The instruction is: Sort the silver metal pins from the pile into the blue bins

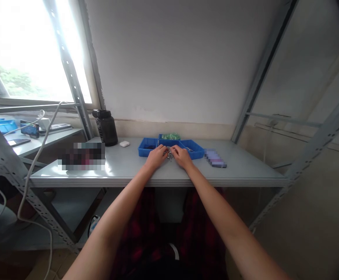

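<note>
My left hand (pixel 157 156) and my right hand (pixel 181 155) rest close together near the middle of the grey table (pixel 123 165). Between their fingertips lies a small heap of shiny metal pieces (pixel 170 154). The fingers of both hands are bent towards the heap and touch it; whether either one pinches a piece is too small to tell. Behind the hands stand a left blue bin (pixel 144 153) with dark items, a right blue bin (pixel 198 154) with a few thin pieces, and a back one holding green material (pixel 171 136).
A dark bottle (pixel 107 130) and a white case (pixel 124 144) stand at the back left, with a blurred-out object (pixel 83 156) in front. To the right lies a phone (pixel 215 158). Metal shelf posts frame both sides; a white cable (pixel 30 171) hangs at left.
</note>
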